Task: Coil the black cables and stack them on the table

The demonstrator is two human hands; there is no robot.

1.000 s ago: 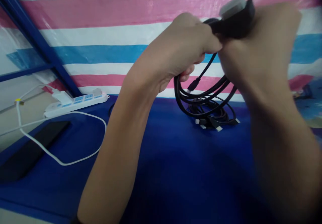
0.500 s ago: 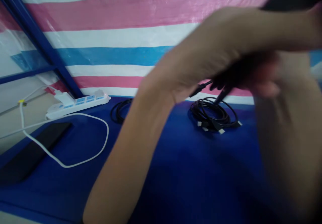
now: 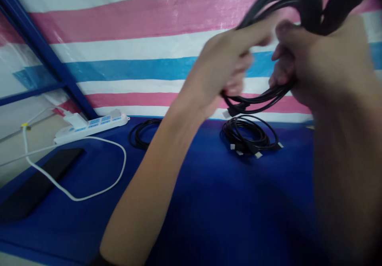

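Note:
A bundle of black cables (image 3: 310, 3) hangs in the air at the upper right, its loops passing through both hands. My left hand (image 3: 223, 59) is curled round the left side of the loops, with a cable plug hanging just below it. Closed on the right side of the same bundle is my right hand (image 3: 316, 59), its thumb towards the left hand. Beneath them, a coil of black USB cables (image 3: 247, 132) with pale metal plugs lies on the blue tabletop (image 3: 227, 194). Motion blurs the hands somewhat.
Behind my left forearm lies another black cable coil (image 3: 139, 134), partly hidden. At the left are a white power strip (image 3: 92, 127), a looped white cord (image 3: 123, 160) and a flat black object (image 3: 44, 182). A blue metal frame (image 3: 44, 51) and striped plastic sheet (image 3: 134, 35) stand behind.
My hands have drawn apart from their crossed, overlapping position. The black cable bundle now shows as open loops between them. The coils on the tabletop stay put.

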